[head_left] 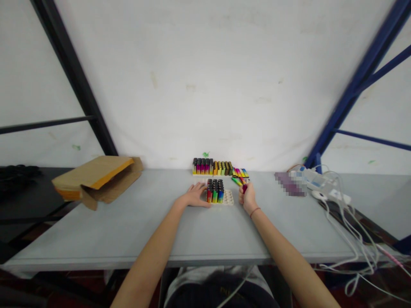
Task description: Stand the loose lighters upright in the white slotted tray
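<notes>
- Head view: my left hand (194,196) rests flat and released on the desk (128,222), touching the white tray (227,198).
- My right hand (246,198), beside the tray, grips what appears to be one red lighter (245,187).
- The tray's left part holds upright lighters (215,190).

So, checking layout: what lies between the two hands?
A white tray part-filled with lighters, between the left hand and the right hand holding a lighter; head view.
</notes>
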`<state>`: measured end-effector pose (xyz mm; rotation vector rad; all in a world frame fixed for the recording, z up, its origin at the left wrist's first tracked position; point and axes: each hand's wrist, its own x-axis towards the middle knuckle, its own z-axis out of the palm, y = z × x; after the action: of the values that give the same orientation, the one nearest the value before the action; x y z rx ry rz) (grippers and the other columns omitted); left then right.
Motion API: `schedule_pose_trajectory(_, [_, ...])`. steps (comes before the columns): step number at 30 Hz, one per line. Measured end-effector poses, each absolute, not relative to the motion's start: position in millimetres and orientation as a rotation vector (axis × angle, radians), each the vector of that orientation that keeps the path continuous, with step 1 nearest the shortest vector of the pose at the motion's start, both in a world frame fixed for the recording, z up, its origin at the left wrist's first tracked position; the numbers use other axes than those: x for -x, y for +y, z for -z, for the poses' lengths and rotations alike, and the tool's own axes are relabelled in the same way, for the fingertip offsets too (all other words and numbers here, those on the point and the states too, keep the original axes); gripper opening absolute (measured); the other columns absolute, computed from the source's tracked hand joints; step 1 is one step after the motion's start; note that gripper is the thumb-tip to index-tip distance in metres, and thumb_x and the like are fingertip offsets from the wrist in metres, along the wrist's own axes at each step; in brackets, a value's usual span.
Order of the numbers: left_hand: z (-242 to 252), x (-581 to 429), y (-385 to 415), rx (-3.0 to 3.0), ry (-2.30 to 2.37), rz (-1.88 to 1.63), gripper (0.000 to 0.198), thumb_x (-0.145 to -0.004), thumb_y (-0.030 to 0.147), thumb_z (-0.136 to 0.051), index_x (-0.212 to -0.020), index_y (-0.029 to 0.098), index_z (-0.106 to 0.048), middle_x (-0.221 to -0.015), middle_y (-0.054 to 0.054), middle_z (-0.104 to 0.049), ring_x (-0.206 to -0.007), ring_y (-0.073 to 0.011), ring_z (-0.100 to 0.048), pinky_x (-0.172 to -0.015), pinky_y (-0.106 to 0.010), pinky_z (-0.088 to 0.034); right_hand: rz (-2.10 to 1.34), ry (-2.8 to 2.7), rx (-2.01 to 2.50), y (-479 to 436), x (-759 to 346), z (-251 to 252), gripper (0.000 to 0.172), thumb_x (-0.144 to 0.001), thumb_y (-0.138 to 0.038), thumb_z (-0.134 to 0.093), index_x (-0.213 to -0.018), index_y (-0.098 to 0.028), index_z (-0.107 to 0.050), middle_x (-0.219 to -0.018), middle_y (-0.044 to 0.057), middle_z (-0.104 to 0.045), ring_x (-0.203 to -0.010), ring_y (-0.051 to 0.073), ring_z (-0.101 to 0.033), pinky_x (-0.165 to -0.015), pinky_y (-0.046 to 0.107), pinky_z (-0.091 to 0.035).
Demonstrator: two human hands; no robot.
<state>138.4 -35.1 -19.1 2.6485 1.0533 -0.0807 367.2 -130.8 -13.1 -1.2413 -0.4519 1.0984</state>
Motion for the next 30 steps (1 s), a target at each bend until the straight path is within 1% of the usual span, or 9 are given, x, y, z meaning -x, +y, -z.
schedule_pose_trajectory(6, [18, -139, -36, -2.648, 1.06, 0.084, 0.108, -0.066, 0.073, -0.057, -0.147, 0.011, -0.024, -0.157, -0.015, -0.01, -0.144, -0.0293, -0.003, -0.115, -0.043, -0.002, -1.089, -0.465, 1.233, -129, -368, 16, 0.044, -0.089, -0.048, -0.023, -0.053, -0.024, -0.027, -0.034, -0.006, -0.019, -0.028, 0.008, -0.012, -0.032, 0.023, -0.008])
schedule_pose_trajectory(9, [16, -139, -38, -2.644, 1.065, 0.094, 0.107, -0.066, 0.073, -0.057, -0.147, 0.012, -0.024, -0.157, -0.015, -0.01, -0.144, -0.0293, -0.003, -0.115, -0.043, -0.003, -1.117, -0.493, 1.205, -129, -368, 17, 0.043, -0.088, -0.047, -0.026, -0.053, -0.023, -0.028, -0.033, -0.006, -0.02, -0.028, 0.008, -0.012, -0.032, 0.023, -0.008])
schedule_pose_trajectory(13, [15, -139, -38, -2.643, 1.067, 0.092, 0.107, -0.066, 0.074, -0.057, -0.148, 0.013, -0.023, -0.157, -0.015, -0.01, -0.144, -0.0299, -0.004, -0.115, -0.044, -0.003, -1.102, -0.488, 1.233, -129, -369, 18, 0.043, -0.088, -0.046, -0.024, -0.052, -0.024, -0.027, -0.033, -0.006, -0.019, -0.028, 0.008, -0.011, -0.031, 0.023, -0.008])
schedule_pose_trajectory(18, [15, -139, -38, -2.646, 1.067, 0.097, 0.109, -0.066, 0.076, -0.056, -0.148, 0.013, -0.022, -0.157, -0.015, -0.009, -0.144, -0.0294, -0.003, -0.115, -0.044, -0.003, -1.042, -0.469, 1.286, -126, -370, 20, 0.045, -0.088, -0.054, -0.027, -0.056, -0.023, -0.033, -0.035, -0.006, -0.021, -0.029, 0.008, -0.014, -0.032, 0.024, -0.009])
schedule_pose_trajectory(22, [15, -139, -37, -2.645, 1.062, 0.109, 0.108, -0.066, 0.075, -0.056, -0.148, 0.015, -0.022, -0.157, -0.014, -0.009, -0.144, -0.0296, -0.003, -0.115, -0.045, -0.003, -0.973, -0.646, 1.258, -124, -370, 25, 0.044, -0.085, -0.063, -0.036, -0.066, -0.023, -0.04, -0.041, -0.007, -0.029, -0.031, 0.008, -0.02, -0.033, 0.024, -0.013])
schedule_pose_trajectory(24, [15, -138, -36, -2.643, 1.058, 0.108, 0.106, -0.066, 0.074, -0.056, -0.148, 0.016, -0.022, -0.157, -0.014, -0.01, -0.144, -0.0304, -0.002, -0.115, -0.046, -0.003, -0.846, -0.83, 1.217, -124, -369, 28, 0.042, -0.083, -0.064, -0.043, -0.072, -0.024, -0.042, -0.047, -0.006, -0.037, -0.035, 0.009, -0.028, -0.034, 0.023, -0.021])
schedule_pose_trajectory(26, [16, -138, -35, -2.641, 1.052, 0.104, 0.106, -0.066, 0.073, -0.058, -0.148, 0.016, -0.023, -0.157, -0.014, -0.01, -0.144, -0.0308, -0.002, -0.115, -0.045, -0.003, -0.67, -1.005, 1.193, -124, -369, 28, 0.039, -0.083, -0.062, -0.045, -0.076, -0.024, -0.045, -0.058, -0.003, -0.047, -0.044, 0.011, -0.041, -0.041, 0.025, -0.035])
schedule_pose_trajectory(28, [17, -137, -34, -2.642, 1.041, 0.1, 0.107, -0.066, 0.073, -0.059, -0.148, 0.016, -0.022, -0.157, -0.013, -0.01, -0.144, -0.0307, -0.003, -0.115, -0.044, -0.003, -0.492, -1.127, 1.206, -125, -369, 28, 0.038, -0.084, -0.06, -0.045, -0.082, -0.023, -0.052, -0.074, 0.004, -0.057, -0.062, 0.016, -0.054, -0.057, 0.03, -0.047])
schedule_pose_trajectory(30, [17, -136, -33, -2.647, 1.025, 0.098, 0.107, -0.066, 0.073, -0.06, -0.149, 0.017, -0.021, -0.157, -0.013, -0.01, -0.144, -0.0309, -0.003, -0.115, -0.045, -0.003, -0.371, -1.194, 1.221, -124, -369, 27, 0.039, -0.085, -0.057, -0.046, -0.09, -0.02, -0.059, -0.092, 0.009, -0.063, -0.084, 0.021, -0.059, -0.076, 0.035, -0.05])
